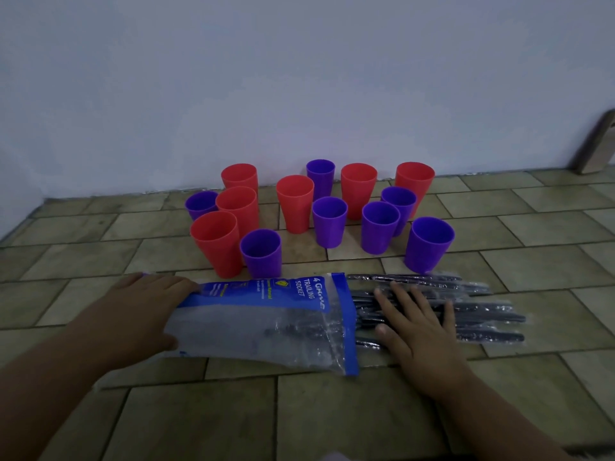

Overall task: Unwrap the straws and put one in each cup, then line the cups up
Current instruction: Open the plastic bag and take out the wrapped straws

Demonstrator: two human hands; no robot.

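Lower left, the left hand (146,311) grips the end of the plastic bag (266,327); lower right, the right hand (416,334) lies flat, fingers spread, on the wrapped straws (482,316).

Only legible print: "4 Gang TRAILING SOCKET", white on the blue band (266,292) of the clear plastic bag (253,331); smaller lines and yellow emblem beside it unreadable.
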